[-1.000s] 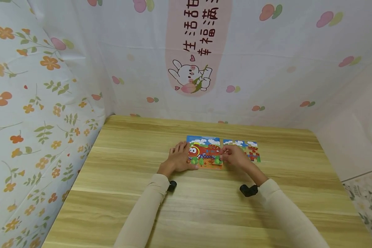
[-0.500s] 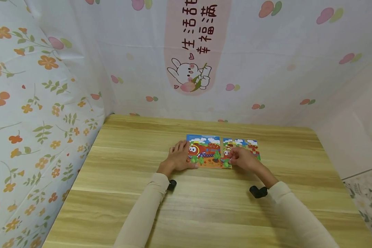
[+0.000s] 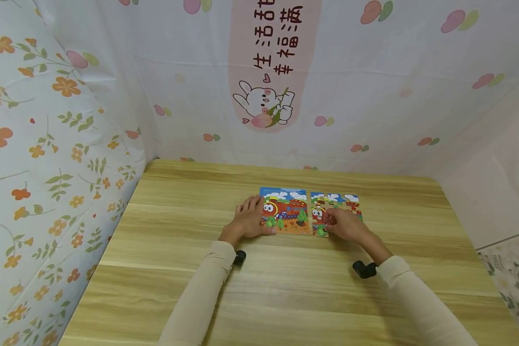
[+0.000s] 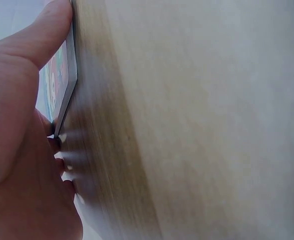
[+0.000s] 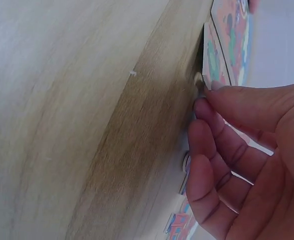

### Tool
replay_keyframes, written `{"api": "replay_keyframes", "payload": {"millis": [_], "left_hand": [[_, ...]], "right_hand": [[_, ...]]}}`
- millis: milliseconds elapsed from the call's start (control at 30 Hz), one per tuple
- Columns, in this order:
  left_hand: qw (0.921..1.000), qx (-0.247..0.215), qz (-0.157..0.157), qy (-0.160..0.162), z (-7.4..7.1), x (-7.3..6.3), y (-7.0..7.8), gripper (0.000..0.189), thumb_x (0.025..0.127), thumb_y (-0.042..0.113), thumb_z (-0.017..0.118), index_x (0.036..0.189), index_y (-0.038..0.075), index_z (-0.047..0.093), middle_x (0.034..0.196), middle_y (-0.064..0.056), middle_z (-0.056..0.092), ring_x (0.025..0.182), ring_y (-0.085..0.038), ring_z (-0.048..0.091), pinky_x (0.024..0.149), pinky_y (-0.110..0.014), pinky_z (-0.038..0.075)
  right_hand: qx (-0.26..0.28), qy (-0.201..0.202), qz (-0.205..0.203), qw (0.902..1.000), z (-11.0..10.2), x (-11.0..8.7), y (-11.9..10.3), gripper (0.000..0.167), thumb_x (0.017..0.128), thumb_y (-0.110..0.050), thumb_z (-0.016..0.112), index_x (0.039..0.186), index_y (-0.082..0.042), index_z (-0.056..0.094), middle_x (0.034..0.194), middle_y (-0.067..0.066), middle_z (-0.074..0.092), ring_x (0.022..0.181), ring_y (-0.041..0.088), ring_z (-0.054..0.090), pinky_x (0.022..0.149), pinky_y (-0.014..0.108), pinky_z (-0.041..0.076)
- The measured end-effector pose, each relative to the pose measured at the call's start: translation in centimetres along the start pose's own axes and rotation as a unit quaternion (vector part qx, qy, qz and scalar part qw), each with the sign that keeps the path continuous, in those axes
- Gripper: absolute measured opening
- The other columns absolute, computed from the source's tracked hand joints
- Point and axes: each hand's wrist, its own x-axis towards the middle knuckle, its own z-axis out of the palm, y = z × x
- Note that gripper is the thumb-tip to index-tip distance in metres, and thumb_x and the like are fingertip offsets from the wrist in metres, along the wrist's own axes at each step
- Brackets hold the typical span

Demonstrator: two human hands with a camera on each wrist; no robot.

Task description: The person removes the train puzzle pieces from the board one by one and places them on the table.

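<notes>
My left hand (image 3: pixel 250 221) rests at the left edge of a picture board (image 3: pixel 287 206) with a red train on it, fingers spread and thumb on its near edge. The left wrist view shows the thumb on the board's edge (image 4: pixel 72 60). Just right of the board lies a partly assembled jigsaw puzzle (image 3: pixel 352 198) with a similar train picture. My right hand (image 3: pixel 346 224) pinches a jigsaw piece (image 3: pixel 321 231) with a green bush at the puzzle's lower left corner. In the right wrist view, thumb and forefinger meet at the piece's edge; the other fingers are curled.
Both pictures lie on a wood-grain table (image 3: pixel 277 283). A white printed curtain (image 3: pixel 186 101) hangs behind it, and a flowered one (image 3: pixel 69 158) hangs at the left. In the right wrist view, puzzle pieces (image 5: pixel 179 225) show below the hand.
My right hand has moved right with the jigsaw piece, from over the board's lower right corner to the puzzle's lower left. My left hand has stayed on the board.
</notes>
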Motion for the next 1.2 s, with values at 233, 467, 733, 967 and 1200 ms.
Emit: {"api": "replay_keyframes", "payload": {"millis": [233,467,733,967,1200], "left_hand": [[1.0000,0.003,0.005,0.002,-0.21,-0.34,0.13,0.108,0.088,0.065,0.061,0.161,0.010,0.003,0.167,-0.011,0.004,0.154,-0.029,0.003,0.118,-0.053,0.015],[1.0000,0.002,0.005,0.002,-0.16,-0.28,0.11,0.108,0.088,0.066,0.061,0.161,0.011,0.003,0.167,-0.011,0.004,0.154,-0.029,0.002,0.118,-0.052,0.015],[1.0000,-0.004,0.005,0.002,-0.07,-0.27,0.05,0.107,0.089,0.063,0.061,0.161,0.010,0.003,0.167,-0.011,0.003,0.154,-0.029,0.001,0.117,-0.052,0.015],[1.0000,0.003,0.005,0.003,-0.19,-0.34,0.06,0.108,0.088,0.065,0.061,0.161,0.010,0.003,0.167,-0.011,0.004,0.154,-0.029,0.003,0.117,-0.052,0.016],[1.0000,0.006,0.005,0.004,-0.23,-0.26,-0.02,0.108,0.088,0.066,0.061,0.161,0.010,0.004,0.167,-0.010,0.005,0.154,-0.028,0.003,0.116,-0.052,0.017]], "right_hand": [[-0.014,-0.002,0.001,0.9999,0.04,0.04,0.14,0.008,0.090,-0.007,0.070,0.092,-0.009,0.063,0.085,0.003,0.065,0.075,0.017,0.059,0.067,0.035,0.046],[-0.030,-0.002,0.006,0.9995,0.09,0.11,-0.02,0.007,0.089,-0.009,0.071,0.089,-0.012,0.065,0.082,0.001,0.064,0.072,0.016,0.055,0.065,0.034,0.044],[-0.027,-0.005,0.002,0.9996,-0.02,0.06,0.01,0.007,0.091,-0.008,0.070,0.089,-0.011,0.064,0.084,0.001,0.064,0.073,0.016,0.054,0.067,0.035,0.044],[-0.022,-0.007,-0.001,0.9997,-0.05,0.07,0.14,0.008,0.090,-0.007,0.070,0.088,-0.011,0.063,0.081,0.000,0.061,0.071,0.016,0.051,0.065,0.033,0.041],[-0.007,0.000,0.003,1.0000,-0.27,0.00,-0.06,0.006,0.090,-0.008,0.071,0.090,-0.009,0.065,0.081,0.001,0.063,0.072,0.016,0.053,0.066,0.033,0.043]]}}
